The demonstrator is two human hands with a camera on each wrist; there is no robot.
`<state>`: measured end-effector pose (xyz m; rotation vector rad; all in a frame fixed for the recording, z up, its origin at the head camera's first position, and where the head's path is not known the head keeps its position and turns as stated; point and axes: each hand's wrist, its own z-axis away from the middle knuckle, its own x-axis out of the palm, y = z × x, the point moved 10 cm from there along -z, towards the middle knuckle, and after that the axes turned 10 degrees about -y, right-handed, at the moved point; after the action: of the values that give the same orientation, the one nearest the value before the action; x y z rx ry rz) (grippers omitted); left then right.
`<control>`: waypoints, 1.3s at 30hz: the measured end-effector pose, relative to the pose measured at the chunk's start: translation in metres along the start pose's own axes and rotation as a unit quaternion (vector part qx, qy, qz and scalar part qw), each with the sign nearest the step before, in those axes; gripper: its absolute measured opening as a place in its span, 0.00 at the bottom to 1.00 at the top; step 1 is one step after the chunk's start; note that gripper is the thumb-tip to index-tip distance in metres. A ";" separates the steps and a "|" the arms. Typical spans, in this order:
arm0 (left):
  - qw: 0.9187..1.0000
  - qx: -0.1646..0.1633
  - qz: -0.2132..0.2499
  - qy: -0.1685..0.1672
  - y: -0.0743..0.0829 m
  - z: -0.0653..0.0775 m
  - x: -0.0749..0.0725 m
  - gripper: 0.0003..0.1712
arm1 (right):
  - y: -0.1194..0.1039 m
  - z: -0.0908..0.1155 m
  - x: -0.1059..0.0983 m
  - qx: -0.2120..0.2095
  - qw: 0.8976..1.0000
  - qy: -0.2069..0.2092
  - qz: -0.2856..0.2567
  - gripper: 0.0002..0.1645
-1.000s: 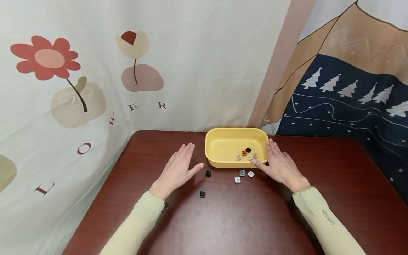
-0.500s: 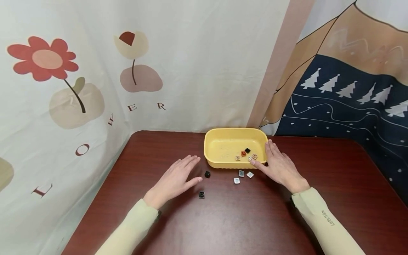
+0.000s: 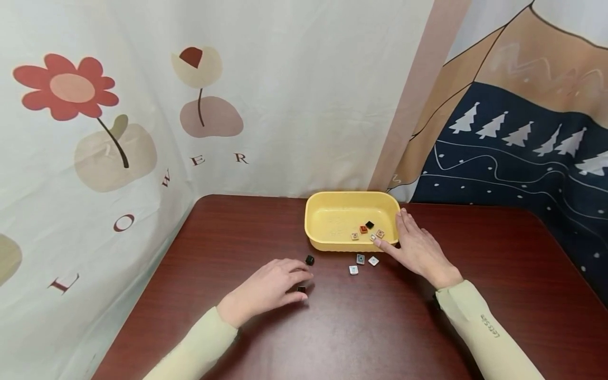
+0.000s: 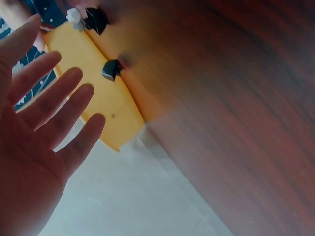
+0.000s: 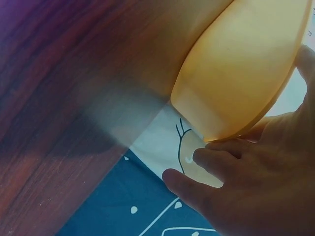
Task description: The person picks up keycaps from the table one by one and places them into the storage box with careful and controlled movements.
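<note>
My left hand (image 3: 268,287) hovers low over the table, thumb and fingers apart around a small black keycap (image 3: 302,289), which they partly cover. Another black keycap (image 3: 310,260) lies just beyond its fingertips. In the left wrist view the fingers of the left hand (image 4: 44,128) are spread and hold nothing. My right hand (image 3: 423,250) rests against the right end of a yellow plastic basin (image 3: 332,246), its thumb over the near rim and its fingers fairly straight along the outside. The right wrist view shows fingers of the right hand (image 5: 261,162) touching the basin's edge.
Inside the basin lie several keycaps, among them an orange one (image 3: 363,229) and a black one (image 3: 369,225). A grey keycap (image 3: 360,259) and two white keycaps (image 3: 353,269) lie before it on the brown table (image 3: 361,327). A printed curtain (image 3: 294,105) hangs behind.
My left hand has come down and nearer to me from beside the basin, to the nearer black keycap, its fingers bending slightly. The right hand and the basin have stayed in place.
</note>
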<state>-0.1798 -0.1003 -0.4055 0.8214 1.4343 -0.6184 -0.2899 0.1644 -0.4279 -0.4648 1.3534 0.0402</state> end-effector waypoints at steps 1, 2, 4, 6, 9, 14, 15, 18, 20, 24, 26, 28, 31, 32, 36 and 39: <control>1.000 0.004 0.002 -0.007 0.002 -0.001 0.002 0.21 | 0.000 0.000 0.000 0.000 1.000 0.000 -0.001 0.67; 1.000 0.007 0.002 -0.014 0.005 -0.001 0.004 0.20 | 0.001 0.000 0.000 0.001 1.000 -0.001 -0.001 0.67; 1.000 0.011 -0.005 -0.027 0.008 -0.002 0.008 0.19 | 0.001 0.000 0.001 0.002 1.000 -0.003 -0.002 0.67; 0.999 0.013 -0.017 -0.038 0.010 -0.002 0.011 0.19 | 0.002 0.000 0.001 0.003 1.000 -0.003 -0.003 0.67; 0.998 0.014 -0.044 -0.048 0.013 -0.003 0.015 0.18 | 0.001 0.000 0.001 0.003 1.000 -0.002 -0.004 0.67; 0.996 0.011 -0.072 -0.054 0.015 -0.003 0.019 0.17 | 0.001 0.000 0.001 0.002 1.000 0.002 -0.005 0.67; 0.996 0.011 -0.074 -0.054 0.015 -0.004 0.020 0.17 | 0.001 0.000 0.001 0.002 1.000 0.002 -0.005 0.67; 0.995 0.010 -0.083 -0.061 0.016 -0.005 0.023 0.17 | 0.000 0.001 0.000 0.001 1.000 0.003 -0.004 0.67; 0.994 0.010 -0.088 -0.066 0.016 -0.006 0.025 0.16 | 0.000 0.001 0.000 0.002 1.000 0.003 -0.004 0.67; 0.993 0.004 -0.092 -0.074 0.017 -0.008 0.025 0.13 | 0.000 0.001 0.000 0.000 1.000 0.003 -0.004 0.66; 0.993 0.003 -0.094 -0.074 0.017 -0.009 0.025 0.12 | 0.000 0.001 -0.001 -0.001 1.000 0.004 -0.004 0.66; 0.993 0.003 -0.098 -0.072 0.017 -0.009 0.024 0.10 | 0.000 0.001 -0.001 -0.001 1.000 0.004 -0.005 0.66; 0.993 0.007 -0.102 -0.064 0.018 -0.010 0.023 0.09 | 0.000 0.001 0.000 0.000 1.000 0.003 -0.007 0.66; 0.993 0.008 -0.103 -0.060 0.018 -0.010 0.022 0.09 | 0.000 0.001 0.000 0.000 1.000 0.003 -0.007 0.67; 0.994 0.009 -0.097 -0.046 0.018 -0.010 0.019 0.07 | 0.001 0.001 0.000 0.001 1.000 0.005 -0.007 0.67; 0.995 0.010 -0.090 -0.035 0.018 -0.010 0.017 0.07 | 0.001 0.001 0.000 0.001 1.000 0.006 -0.006 0.66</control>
<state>-0.1702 -0.0800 -0.4199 0.6838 1.4486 -0.7916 -0.2894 0.1653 -0.4278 -0.4716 1.3624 0.0266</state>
